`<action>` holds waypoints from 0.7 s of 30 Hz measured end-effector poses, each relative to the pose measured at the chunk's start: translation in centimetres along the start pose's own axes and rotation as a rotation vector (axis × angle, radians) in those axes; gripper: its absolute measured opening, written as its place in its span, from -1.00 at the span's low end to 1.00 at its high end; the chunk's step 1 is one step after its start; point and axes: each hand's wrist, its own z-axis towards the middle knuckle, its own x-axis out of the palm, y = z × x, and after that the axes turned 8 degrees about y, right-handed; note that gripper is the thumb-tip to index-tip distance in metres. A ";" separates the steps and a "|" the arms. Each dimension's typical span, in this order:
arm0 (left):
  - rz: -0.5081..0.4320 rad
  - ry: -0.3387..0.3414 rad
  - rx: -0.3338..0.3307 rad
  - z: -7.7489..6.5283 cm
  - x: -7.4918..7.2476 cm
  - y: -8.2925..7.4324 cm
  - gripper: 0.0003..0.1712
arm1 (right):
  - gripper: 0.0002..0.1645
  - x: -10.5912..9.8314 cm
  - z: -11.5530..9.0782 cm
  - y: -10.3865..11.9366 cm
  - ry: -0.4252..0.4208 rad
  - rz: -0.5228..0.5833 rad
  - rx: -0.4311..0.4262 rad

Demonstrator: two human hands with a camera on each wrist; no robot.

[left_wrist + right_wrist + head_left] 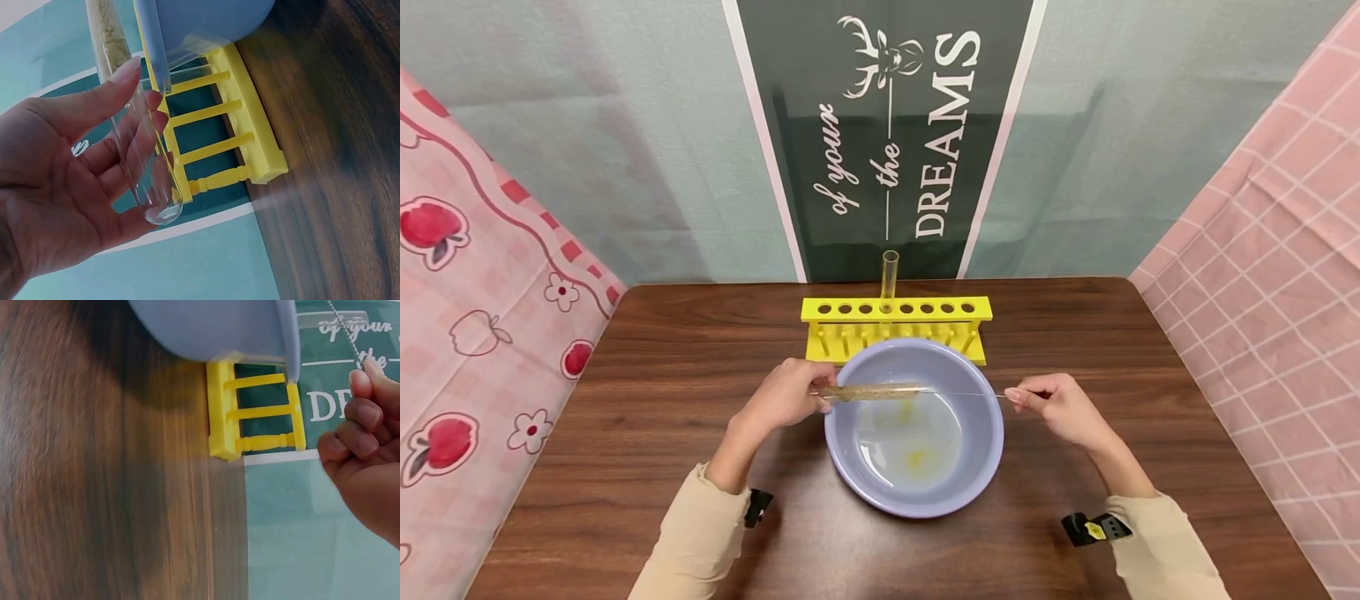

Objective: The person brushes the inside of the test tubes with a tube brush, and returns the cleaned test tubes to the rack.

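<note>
A clear glass test tube (868, 392) lies nearly level over a lavender basin (917, 507), gripped by my left hand (788, 392). In the left wrist view its rounded end (161, 212) is against the fingers, with the thumb along its side. Pale bristles of a test tube brush (111, 37) fill the tube's other part. From the tube's right end the brush's thin twisted wire handle (347, 339) runs out to my right hand (1063, 408), which pinches it between thumb and fingertips. Shallow cloudy water (880, 442) with yellowish patches sits in the basin.
Behind the basin stands a yellow test tube rack (925, 316), partly hidden by the basin's rim. One upright test tube (890, 271) stands in it. The brown wooden table (647, 400) ends at a fabric backdrop (1075, 167), with pink cloths at both sides.
</note>
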 end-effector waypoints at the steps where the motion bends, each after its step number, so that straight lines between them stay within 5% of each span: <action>1: -0.006 0.001 0.001 0.0 0.0 0.1 -0.77 | -0.75 0.1 0.0 -0.1 -0.011 -0.024 -0.031; 11: -0.046 0.019 -0.011 -0.3 -0.2 0.3 -0.79 | -0.75 0.6 0.1 -0.8 -0.178 -0.262 -0.251; 16: -0.043 0.014 -0.011 -0.3 -0.2 0.4 -0.79 | -0.74 0.5 0.0 -0.9 -0.164 -0.264 -0.229; 21: -0.019 0.006 -0.020 -0.2 0.0 0.4 -0.79 | -0.72 0.2 0.0 -0.7 -0.059 -0.098 -0.097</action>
